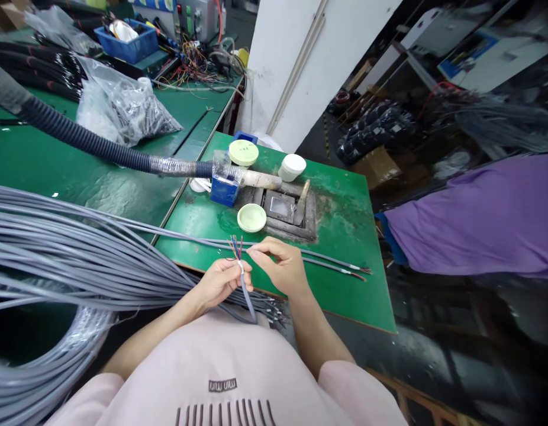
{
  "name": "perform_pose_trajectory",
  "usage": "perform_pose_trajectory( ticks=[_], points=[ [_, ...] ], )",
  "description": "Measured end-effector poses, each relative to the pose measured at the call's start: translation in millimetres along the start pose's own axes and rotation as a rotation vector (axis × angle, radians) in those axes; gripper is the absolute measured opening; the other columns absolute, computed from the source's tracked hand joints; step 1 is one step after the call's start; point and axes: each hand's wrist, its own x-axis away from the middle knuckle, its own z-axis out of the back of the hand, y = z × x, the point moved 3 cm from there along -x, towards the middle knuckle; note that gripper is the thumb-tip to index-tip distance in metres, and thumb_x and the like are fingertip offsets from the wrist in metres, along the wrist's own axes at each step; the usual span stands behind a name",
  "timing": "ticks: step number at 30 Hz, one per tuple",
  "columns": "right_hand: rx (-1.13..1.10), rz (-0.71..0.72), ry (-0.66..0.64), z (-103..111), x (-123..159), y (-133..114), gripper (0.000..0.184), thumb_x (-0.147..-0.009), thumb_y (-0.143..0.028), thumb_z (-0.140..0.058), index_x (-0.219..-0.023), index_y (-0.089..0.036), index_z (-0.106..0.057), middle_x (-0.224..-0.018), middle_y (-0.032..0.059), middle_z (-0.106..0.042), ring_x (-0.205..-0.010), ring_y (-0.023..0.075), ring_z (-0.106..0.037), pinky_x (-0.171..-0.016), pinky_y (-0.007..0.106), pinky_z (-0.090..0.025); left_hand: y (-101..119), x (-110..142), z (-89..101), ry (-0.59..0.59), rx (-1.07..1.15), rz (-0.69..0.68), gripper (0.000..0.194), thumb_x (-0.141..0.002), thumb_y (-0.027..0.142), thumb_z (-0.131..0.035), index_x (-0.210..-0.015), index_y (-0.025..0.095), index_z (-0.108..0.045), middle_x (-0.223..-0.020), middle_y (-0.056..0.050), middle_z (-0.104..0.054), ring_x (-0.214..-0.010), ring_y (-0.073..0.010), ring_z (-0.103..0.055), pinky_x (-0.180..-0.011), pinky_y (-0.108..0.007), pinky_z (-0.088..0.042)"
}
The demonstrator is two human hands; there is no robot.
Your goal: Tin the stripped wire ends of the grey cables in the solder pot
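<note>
My left hand (221,280) is closed around a grey cable (247,296) and holds it upright near my chest. The cable's stripped end fans out into several thin coloured wires (235,245). My right hand (280,265) pinches at those wire tips with thumb and forefinger. Both hands hover over the near edge of a small green table (345,260). A big bundle of grey cables (70,248) runs in from the left.
Two loose grey cables (336,265) lie on the small table. Behind them are a metal solder pot (280,208), a pale green lid (251,217), a blue box (224,189) and white jars (292,167). A corrugated hose (96,145) crosses the green bench. A person in purple (478,219) is at right.
</note>
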Motion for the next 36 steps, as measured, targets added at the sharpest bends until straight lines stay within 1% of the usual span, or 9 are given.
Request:
perform_pose_trajectory(
  ticks=[4, 7, 11, 21, 25, 28, 30, 33, 36],
  points=[
    [-0.007, -0.023, 0.016, -3.4, -4.6, -2.3, 0.009, -0.077, -0.022, -0.064, -0.071, -0.019, -0.071, -0.067, 0.0009, -0.063, -0.059, 0.0113, -0.055, -0.054, 0.024, -0.042, -1.7, 0.0, -3.0, -0.023, -0.009, 0.006, 0.037, -0.06, 0.04, -0.084, -0.076, 0.01, -0.07, -0.059, -0.003, -0.066, -0.052, -0.0132, -0.064, -0.055, -0.023, -0.052],
    [-0.135, -0.119, -0.005, -7.5, -9.6, 4.2, 0.007, -0.073, -0.025, -0.068, -0.072, -0.019, -0.071, -0.068, 0.0005, -0.065, -0.057, 0.0107, -0.055, -0.053, 0.024, -0.042, -2.3, 0.5, -5.5, -0.046, -0.019, -0.001, 0.036, -0.061, 0.039, -0.084, -0.077, 0.01, -0.072, -0.059, -0.003, -0.067, -0.052, -0.0133, -0.064, -0.055, -0.023, -0.052],
    [-0.327, -0.244, -0.037, -13.0, -13.6, 15.1, 0.01, -0.07, -0.028, -0.071, -0.068, -0.019, -0.072, -0.057, -0.0022, -0.061, -0.048, 0.008, -0.047, -0.047, 0.022, -0.037, -2.0, 1.8, -5.0, -0.046, -0.025, -0.007, 0.037, -0.061, 0.04, -0.084, -0.077, 0.009, -0.071, -0.058, -0.003, -0.066, -0.051, -0.0135, -0.064, -0.055, -0.024, -0.052],
    [-0.738, -0.404, -0.082, -32.0, -13.6, 30.8, 0.018, -0.066, -0.034, -0.074, -0.062, -0.017, -0.071, -0.047, -0.0035, -0.051, -0.045, 0.0065, -0.04, -0.047, 0.022, -0.029, -3.6, 2.9, 0.2, -0.115, 0.055, -0.033, 0.032, -0.066, 0.04, -0.08, -0.077, 0.012, -0.07, -0.055, -0.001, -0.062, -0.05, -0.0117, -0.06, -0.052, -0.023, -0.046],
    [-0.763, -0.44, -0.105, -44.9, -12.6, 33.7, 0.021, -0.065, -0.035, -0.074, -0.06, -0.016, -0.067, -0.047, -0.0037, -0.05, -0.045, 0.0063, -0.038, -0.047, 0.022, -0.027, -5.7, 4.4, 1.6, -0.164, 0.052, -0.066, 0.032, -0.069, 0.042, -0.078, -0.072, 0.011, -0.069, -0.053, -0.001, -0.06, -0.048, -0.0105, -0.057, -0.052, -0.023, -0.044],
    [-0.759, -0.481, -0.141, -55.6, -11.0, 35.5, 0.022, -0.064, -0.035, -0.074, -0.06, -0.016, -0.064, -0.05, -0.0038, -0.05, -0.047, 0.0066, -0.038, -0.048, 0.022, -0.028, -7.6, 4.4, 2.4, -0.207, 0.051, -0.062, 0.032, -0.07, 0.042, -0.077, -0.072, 0.011, -0.069, -0.052, -0.001, -0.059, -0.048, -0.0111, -0.057, -0.053, -0.023, -0.045],
    [-0.736, -0.487, -0.157, -59.4, -12.0, 36.0, 0.021, -0.065, -0.034, -0.073, -0.06, -0.016, -0.063, -0.051, -0.004, -0.05, -0.048, 0.007, -0.039, -0.048, 0.022, -0.03, -8.5, 3.8, 3.1, -0.198, 0.045, -0.052, 0.032, -0.069, 0.042, -0.078, -0.074, 0.012, -0.07, -0.051, -0.001, -0.059, -0.046, -0.0108, -0.056, -0.052, -0.024, -0.044],
    [-0.657, -0.401, -0.102, -53.1, -18.3, 34.6, 0.02, -0.072, -0.033, -0.067, -0.062, -0.017, -0.064, -0.052, -0.0036, -0.05, -0.05, 0.008, -0.041, -0.05, 0.023, -0.034, -8.4, 2.9, 3.5, -0.124, 0.022, -0.034, 0.035, -0.066, 0.043, -0.08, -0.075, 0.011, -0.07, -0.052, -0.001, -0.06, -0.047, -0.0113, -0.057, -0.052, -0.023, -0.044],
    [-0.493, -0.271, -0.009, -33.8, -22.4, 31.6, 0.023, -0.08, -0.035, -0.061, -0.069, -0.017, -0.069, -0.057, -0.0017, -0.054, -0.054, 0.0095, -0.047, -0.054, 0.023, -0.04, -5.9, 1.6, 3.0, -0.017, 0.001, -0.021, 0.037, -0.06, 0.041, -0.084, -0.076, 0.01, -0.07, -0.056, -0.002, -0.064, -0.052, -0.0133, -0.061, -0.055, -0.024, -0.047]
  ],
)
